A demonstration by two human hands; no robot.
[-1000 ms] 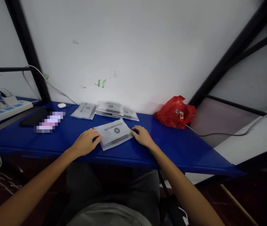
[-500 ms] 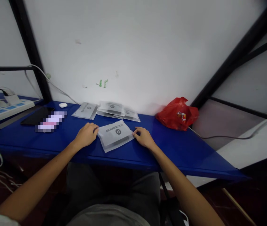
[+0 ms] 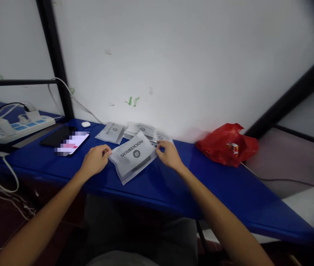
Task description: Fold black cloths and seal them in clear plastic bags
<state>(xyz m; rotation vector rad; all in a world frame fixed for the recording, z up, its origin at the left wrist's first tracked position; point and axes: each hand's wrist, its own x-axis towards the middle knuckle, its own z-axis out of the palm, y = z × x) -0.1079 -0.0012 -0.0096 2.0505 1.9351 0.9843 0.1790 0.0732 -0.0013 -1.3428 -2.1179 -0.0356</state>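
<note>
Frosted grey plastic pouch (image 3: pixel 134 156), flat and rectangular, printed with a logo; a dark flat item shows faintly through it, contents not identifiable. It sits near the front edge of the blue table (image 3: pixel 223 188), far end tilted up. Left hand (image 3: pixel 95 159) pinches the pouch's left corner, fingers closed on it. Right hand (image 3: pixel 169 154) grips the right edge, fingers closed on it. The pouch lies between the two hands. Stack of similar pouches (image 3: pixel 142 131) sits at the back edge against the wall, one more pouch (image 3: pixel 111 132) beside it. Crumpled red plastic bag (image 3: pixel 227 147) lies toward the right, glossy, with a small packet showing in it. Phone (image 3: pixel 72 143) and white power strip (image 3: pixel 21 125) at the left end.
</note>
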